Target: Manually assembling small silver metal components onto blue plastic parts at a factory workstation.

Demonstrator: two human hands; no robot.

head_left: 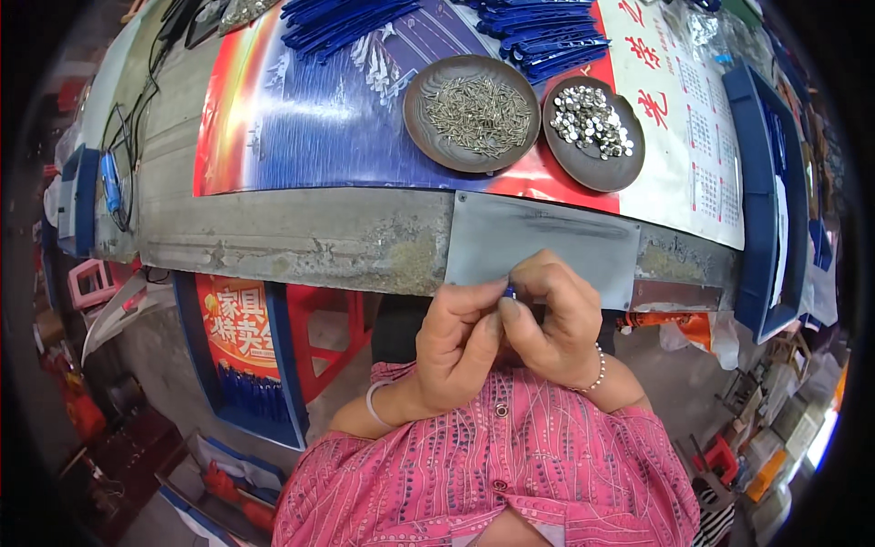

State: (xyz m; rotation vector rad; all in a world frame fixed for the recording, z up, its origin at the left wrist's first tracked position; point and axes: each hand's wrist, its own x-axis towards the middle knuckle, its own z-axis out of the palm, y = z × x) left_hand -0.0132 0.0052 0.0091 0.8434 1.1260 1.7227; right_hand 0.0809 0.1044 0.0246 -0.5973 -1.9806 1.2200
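Observation:
My left hand point(458, 339) and my right hand point(558, 319) meet in front of my chest, near the table's front edge. Both are closed, thumbs and fingertips pinched around a slim blue piece point(509, 293). Only a small end of it shows; my fingers hide the rest. Just beyond them lies a grey metal sheet point(538, 239) at the table edge. Farther back, a brown round plate point(421, 137) holds many thin metal pins point(478, 114). Beside it, a smaller brown plate point(592, 173) carries small shiny round metal pieces point(591, 118).
Stacks of long blue pieces point(342, 20) and more blue pieces point(547, 41) lie at the back on a printed poster point(310, 137). A blue tray point(761, 273) stands at the right. Below the table at left are another blue tray point(202, 365) and a red stool point(333, 365).

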